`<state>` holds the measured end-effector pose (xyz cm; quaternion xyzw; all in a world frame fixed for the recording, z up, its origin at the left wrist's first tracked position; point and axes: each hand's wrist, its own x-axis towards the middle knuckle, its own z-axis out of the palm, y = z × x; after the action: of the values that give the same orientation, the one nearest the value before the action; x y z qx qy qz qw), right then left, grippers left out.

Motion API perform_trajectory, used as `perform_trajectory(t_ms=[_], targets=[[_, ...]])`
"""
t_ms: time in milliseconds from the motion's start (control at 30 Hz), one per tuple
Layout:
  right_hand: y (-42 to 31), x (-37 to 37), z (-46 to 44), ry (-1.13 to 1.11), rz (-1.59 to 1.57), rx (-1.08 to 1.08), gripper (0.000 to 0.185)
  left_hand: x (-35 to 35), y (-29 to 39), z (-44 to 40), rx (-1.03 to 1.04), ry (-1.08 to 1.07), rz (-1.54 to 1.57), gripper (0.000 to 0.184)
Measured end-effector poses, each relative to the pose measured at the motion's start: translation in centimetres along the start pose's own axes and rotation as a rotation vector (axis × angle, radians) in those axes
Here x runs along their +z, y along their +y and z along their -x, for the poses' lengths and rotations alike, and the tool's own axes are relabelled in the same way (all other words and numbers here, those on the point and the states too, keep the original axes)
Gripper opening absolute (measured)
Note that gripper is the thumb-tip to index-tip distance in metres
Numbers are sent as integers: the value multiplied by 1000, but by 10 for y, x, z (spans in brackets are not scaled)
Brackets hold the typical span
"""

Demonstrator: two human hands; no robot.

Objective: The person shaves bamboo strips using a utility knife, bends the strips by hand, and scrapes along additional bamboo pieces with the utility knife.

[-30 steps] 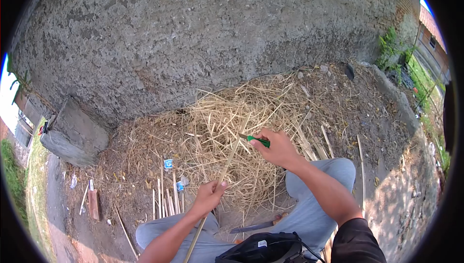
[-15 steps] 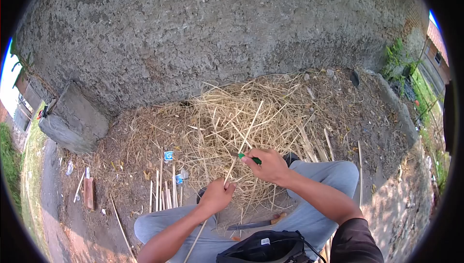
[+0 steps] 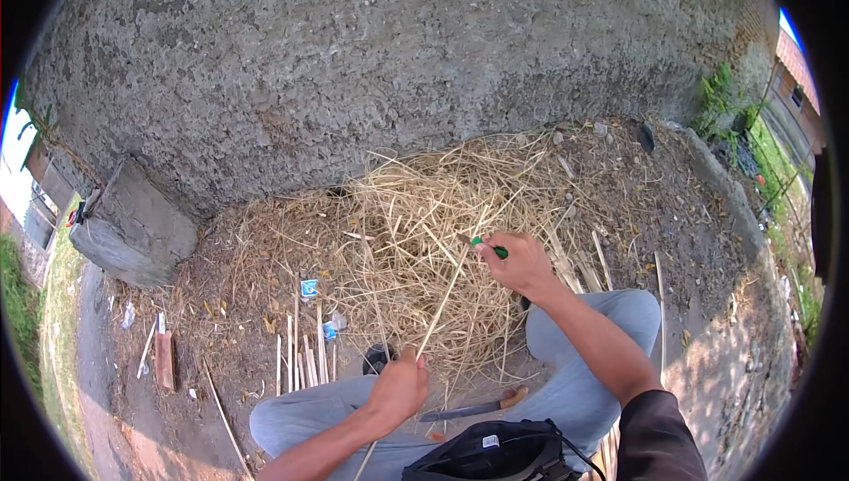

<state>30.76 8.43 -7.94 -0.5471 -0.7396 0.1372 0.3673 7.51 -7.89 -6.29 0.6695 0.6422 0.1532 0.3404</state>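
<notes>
My left hand (image 3: 400,391) is closed round a long, thin bamboo strip (image 3: 442,309), which slants up and away over the shavings, its lower end passing under my forearm. My right hand (image 3: 522,266) grips a small knife (image 3: 492,249) by its green handle, and the short blade points left. The blade lies close to the upper part of the strip; whether it touches cannot be made out. Beneath both hands spreads a heap of pale shavings (image 3: 416,207). Between my legs lies a large dark-bladed knife (image 3: 464,412) with a wooden handle.
A rough wall (image 3: 424,57) rises behind the heap. Several cut strips (image 3: 301,353) lie left of it, near a blue packet (image 3: 309,288). Further left are a reddish block (image 3: 164,359) and a concrete block (image 3: 146,216). A black bag (image 3: 495,454) sits at my lap.
My right hand with the knife has moved up and to the right, away from my left hand. My left hand, still on the strip, has shifted slightly down and turned.
</notes>
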Motion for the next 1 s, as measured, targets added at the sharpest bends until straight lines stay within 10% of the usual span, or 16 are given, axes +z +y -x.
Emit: perform_trajectory(t_ms=[300, 633, 1000], targets=[[97, -23, -35, 57, 241, 409, 27, 5, -37, 5, 13, -15, 2, 16], [-38, 16, 25, -181, -266, -87, 27, 4, -28, -26, -163, -19, 25, 16], [-44, 20, 49, -207, -113, -176, 23, 12, -19, -18, -28, 76, 10, 19]])
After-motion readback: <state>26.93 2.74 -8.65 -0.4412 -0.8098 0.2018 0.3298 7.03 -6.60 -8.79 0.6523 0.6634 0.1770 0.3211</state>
